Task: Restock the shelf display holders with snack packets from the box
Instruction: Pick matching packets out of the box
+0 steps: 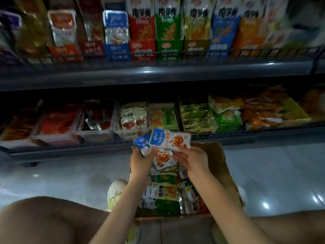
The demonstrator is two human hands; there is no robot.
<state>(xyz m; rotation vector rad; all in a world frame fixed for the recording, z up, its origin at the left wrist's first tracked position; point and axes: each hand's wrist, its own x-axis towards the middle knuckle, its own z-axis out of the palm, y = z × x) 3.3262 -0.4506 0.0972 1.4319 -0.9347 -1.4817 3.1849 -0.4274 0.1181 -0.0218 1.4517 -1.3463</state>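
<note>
Gathering blue-and-white packets above the box, the left hand gripped a fanned bunch while the right hand pinched its lower edge. Squaring the stack first would likely ease sliding it into the blue holder on the upper shelf.

Chinese txt on shelf holders, pkts, too blurred to read

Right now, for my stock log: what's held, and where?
Blue-and-white snack packets: left hand grips the bunch's left end, right hand pinches its lower right edge.
</note>
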